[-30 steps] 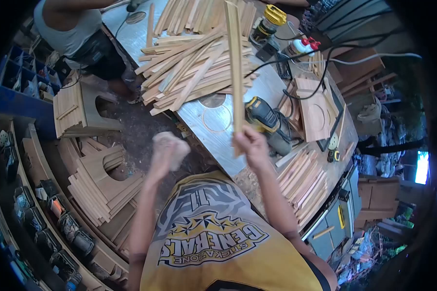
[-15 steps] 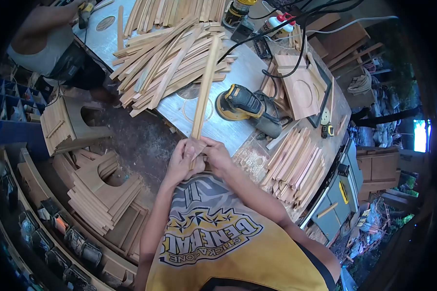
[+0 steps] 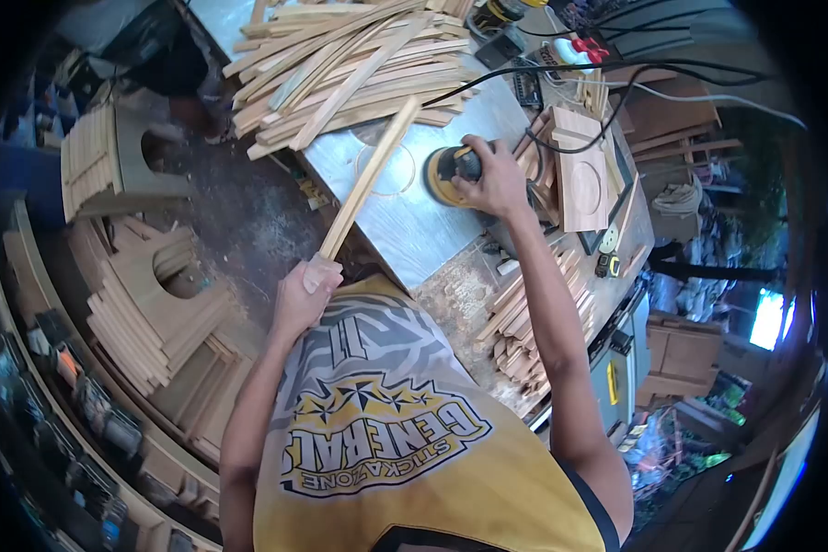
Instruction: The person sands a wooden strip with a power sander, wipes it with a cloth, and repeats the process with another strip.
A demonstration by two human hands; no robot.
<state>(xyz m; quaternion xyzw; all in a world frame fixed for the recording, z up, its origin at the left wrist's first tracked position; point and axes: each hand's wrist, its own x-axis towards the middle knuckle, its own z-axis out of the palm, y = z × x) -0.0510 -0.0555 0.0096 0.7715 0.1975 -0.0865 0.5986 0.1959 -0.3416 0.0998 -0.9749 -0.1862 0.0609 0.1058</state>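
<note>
- The left hand [image 3: 302, 293] is closing around the near end of a long wooden strip [image 3: 368, 175], fingers wrapped tight on it, just in front of the person's chest.
- The wooden strip is slanting up and to the right from that hand. Its far end is reaching over the metal tabletop [image 3: 405, 235] and stopping just short of the big pile of strips [image 3: 359, 55].
- The right hand [image 3: 495, 182] is stretching out well apart from the left, its fingers curling down over the top of a yellow and black sander [image 3: 442, 173] and gripping it.
- The sander is sitting on the metal tabletop, just right of the strip's far end, beside a round outline [image 3: 385, 170] marked on the sheet.
- The pile of strips is lying criss-crossed along the far part of the table, and black cables [image 3: 561, 69] are running across from it to the right.
- Square wooden panels [image 3: 584, 179] with round recesses are lying just right of the right hand.
- A bottle with a red cap [image 3: 580, 51] is standing at the far right of the table.
- A second bundle of strips [image 3: 524, 340] is resting at the near right, under the outstretched right arm.
- Off the table to the left, a slatted wooden stool [image 3: 101, 166] is standing on the floor, and cut boards with arched openings [image 3: 147, 317] are leaning in a stack nearer to the person.
- The person is wearing a yellow jersey [image 3: 386, 442].
</note>
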